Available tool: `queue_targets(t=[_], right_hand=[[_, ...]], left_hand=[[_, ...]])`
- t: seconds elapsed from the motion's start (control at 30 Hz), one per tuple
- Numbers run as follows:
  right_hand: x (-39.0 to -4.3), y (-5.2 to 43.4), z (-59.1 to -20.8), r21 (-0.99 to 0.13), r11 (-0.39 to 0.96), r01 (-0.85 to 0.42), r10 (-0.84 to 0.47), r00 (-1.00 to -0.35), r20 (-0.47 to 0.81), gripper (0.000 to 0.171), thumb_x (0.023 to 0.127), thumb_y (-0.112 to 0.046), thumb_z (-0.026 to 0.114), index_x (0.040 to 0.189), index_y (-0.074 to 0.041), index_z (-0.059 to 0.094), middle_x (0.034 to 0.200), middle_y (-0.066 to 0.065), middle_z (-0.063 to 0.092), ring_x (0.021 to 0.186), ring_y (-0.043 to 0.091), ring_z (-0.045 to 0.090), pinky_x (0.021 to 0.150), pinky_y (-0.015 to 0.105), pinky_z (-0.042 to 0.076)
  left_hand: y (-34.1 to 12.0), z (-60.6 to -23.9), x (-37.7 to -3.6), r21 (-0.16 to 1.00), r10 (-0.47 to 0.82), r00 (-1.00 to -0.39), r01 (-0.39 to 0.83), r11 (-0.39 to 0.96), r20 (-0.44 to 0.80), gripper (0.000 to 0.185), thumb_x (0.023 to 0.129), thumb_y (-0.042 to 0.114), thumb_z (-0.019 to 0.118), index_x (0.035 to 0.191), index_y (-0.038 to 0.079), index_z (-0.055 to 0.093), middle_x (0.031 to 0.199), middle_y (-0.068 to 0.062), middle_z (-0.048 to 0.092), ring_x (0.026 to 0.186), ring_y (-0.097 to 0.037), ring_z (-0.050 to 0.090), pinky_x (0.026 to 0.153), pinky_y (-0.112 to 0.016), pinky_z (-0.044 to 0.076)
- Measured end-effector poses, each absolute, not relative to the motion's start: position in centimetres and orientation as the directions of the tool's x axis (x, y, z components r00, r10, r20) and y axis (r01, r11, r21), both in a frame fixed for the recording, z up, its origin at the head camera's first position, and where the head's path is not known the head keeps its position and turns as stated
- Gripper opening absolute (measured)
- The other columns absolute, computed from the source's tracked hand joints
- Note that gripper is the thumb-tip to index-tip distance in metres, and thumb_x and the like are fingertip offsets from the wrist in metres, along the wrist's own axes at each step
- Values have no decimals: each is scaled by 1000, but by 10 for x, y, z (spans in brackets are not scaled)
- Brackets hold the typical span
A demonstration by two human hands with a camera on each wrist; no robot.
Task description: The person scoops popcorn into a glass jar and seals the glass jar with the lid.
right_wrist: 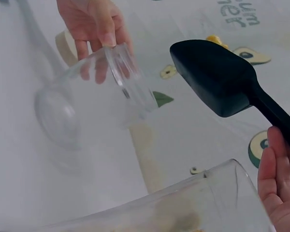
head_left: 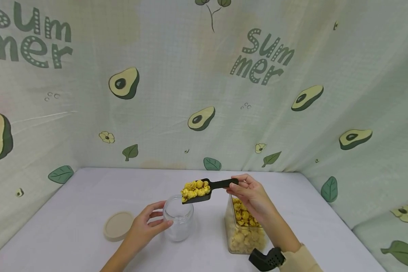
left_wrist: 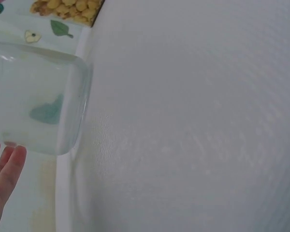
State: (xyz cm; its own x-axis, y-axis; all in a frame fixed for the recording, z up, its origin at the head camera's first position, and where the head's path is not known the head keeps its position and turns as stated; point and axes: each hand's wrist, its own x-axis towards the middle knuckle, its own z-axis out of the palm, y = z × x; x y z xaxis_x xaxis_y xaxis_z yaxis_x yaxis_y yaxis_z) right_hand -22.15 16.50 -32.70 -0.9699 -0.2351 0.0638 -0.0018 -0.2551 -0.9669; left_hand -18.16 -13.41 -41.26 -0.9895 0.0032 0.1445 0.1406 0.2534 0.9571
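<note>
A clear jar (head_left: 179,229) with an open mouth stands on the table, and my left hand (head_left: 149,223) holds it by its upper part, thumb in front and fingers behind. My right hand (head_left: 251,198) grips the handle of a black scoop (head_left: 219,184). Yellow popcorn (head_left: 195,189) heaps in the scoop, whose front edge is over the jar's mouth. From beneath, the right wrist view shows the scoop's dark underside (right_wrist: 212,79). Below the right hand stands a clear square container (head_left: 229,223) holding more popcorn. The jar's bare wall (left_wrist: 34,92) shows in the left wrist view.
Left of the jar, partly behind the left forearm, lies a round beige lid (head_left: 117,226). A white table (head_left: 78,211) lies under everything, with a patterned cloth (head_left: 163,75) hanging behind and at the sides. A black device (head_left: 266,259) is on the right wrist.
</note>
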Motion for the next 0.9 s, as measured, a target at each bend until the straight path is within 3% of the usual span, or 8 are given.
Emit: queue_targets(t=[0.53, 0.9], right_hand=[[-224, 151, -327, -993, -117, -12, -238, -970, 40, 22, 84, -5, 67, 103, -6, 55, 92, -3, 71, 87, 15, 68, 90, 26, 52], [-225, 145, -324, -1000, -22, -11, -220, -975, 16, 36, 82, -9, 70, 113, 0, 53, 94, -2, 72, 92, 16, 66, 106, 43, 39]], left_hand=[[-135, -414, -182, 953, -7, -994, 106, 283, 113, 58, 73, 23, 79, 125, 13, 54, 128, -6, 54, 111, -24, 54, 87, -27, 54], [-136, -416, -183, 957, 2, -990, 135, 258, 139, 57, 73, 20, 79, 124, 12, 54, 129, -6, 54, 111, -24, 55, 87, -26, 54]])
